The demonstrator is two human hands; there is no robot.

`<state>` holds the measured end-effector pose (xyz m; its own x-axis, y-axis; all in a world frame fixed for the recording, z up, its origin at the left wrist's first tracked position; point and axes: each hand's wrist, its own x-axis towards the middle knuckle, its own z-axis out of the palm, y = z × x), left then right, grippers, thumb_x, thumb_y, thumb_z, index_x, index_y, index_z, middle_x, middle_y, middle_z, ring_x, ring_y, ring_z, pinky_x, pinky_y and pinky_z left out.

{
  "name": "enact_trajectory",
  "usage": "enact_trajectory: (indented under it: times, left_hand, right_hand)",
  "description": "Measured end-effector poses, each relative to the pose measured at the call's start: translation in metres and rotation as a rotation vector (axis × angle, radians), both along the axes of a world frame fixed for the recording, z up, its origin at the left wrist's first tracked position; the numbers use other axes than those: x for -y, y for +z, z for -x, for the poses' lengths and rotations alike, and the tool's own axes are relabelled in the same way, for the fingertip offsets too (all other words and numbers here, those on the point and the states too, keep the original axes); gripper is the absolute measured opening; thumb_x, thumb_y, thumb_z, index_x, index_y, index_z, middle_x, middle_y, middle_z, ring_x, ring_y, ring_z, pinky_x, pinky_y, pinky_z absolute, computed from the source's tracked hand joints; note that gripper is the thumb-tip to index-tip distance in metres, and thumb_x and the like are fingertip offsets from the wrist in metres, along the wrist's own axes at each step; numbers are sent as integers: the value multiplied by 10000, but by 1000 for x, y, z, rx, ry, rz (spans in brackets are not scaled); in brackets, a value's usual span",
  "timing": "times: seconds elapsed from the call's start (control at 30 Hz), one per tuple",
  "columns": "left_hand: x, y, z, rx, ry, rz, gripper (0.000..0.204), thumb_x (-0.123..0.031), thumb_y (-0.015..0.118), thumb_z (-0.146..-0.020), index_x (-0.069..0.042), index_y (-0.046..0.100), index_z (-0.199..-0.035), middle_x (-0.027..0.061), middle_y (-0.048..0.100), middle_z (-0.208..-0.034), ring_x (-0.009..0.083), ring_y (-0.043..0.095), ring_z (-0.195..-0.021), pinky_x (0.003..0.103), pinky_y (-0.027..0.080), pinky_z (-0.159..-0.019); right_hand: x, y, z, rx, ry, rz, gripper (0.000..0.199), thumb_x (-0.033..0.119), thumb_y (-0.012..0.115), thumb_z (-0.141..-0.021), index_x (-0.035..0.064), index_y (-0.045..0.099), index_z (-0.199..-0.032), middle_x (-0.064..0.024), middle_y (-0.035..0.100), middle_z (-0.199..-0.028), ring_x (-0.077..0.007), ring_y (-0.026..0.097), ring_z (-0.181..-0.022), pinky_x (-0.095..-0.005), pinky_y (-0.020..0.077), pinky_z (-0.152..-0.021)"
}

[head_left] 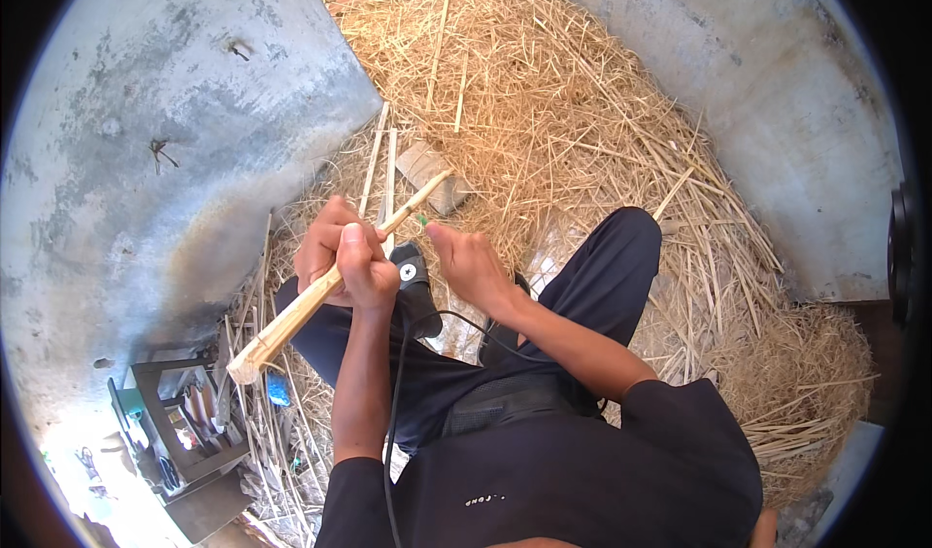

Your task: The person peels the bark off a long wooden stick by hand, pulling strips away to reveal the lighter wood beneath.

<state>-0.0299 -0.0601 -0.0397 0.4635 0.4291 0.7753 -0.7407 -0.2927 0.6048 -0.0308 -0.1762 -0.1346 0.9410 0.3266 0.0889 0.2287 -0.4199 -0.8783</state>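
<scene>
the left hand (342,262) was clamped round a pale bamboo stick (320,296) whose long axis ran from near left to far right, its thin far tip just beside the half-open, empty right hand (471,262), over the straw (544,111).

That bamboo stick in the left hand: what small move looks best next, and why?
Probably bring the right hand up to the thin far end of the bamboo stick. The left hand grips the stick at mid-length, tilted over the lap, while the right fingers pinch something small and green just beside that tip, seemingly not yet touching it.
</scene>
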Motion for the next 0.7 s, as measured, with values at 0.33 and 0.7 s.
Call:
enact_trajectory:
  times: [0.33, 0.7]
  left_hand:
    - [4, 2, 7, -19, 81, 3, 197, -68, 394, -725, -81, 324, -541, 38, 286, -378, 92, 253, -357, 222, 231, -329]
    - [10, 7, 5, -54, 26, 48, 167, -72, 397, -713, -70, 345, -554, 29, 318, -391, 90, 260, -400, 224, 244, -378]
  right_hand:
    - [4, -28, -12, -100, 1, 82, 551, 373, 308, -973, -22, 538, -666, -231, 468, -499, -364, 508, -446, -462, 406, -488]
    - [13, -89, -31, -157, -62, 163, 546, 369, 314, -973, -47, 561, -719, -227, 480, -502, -361, 484, -424, -455, 398, -482]
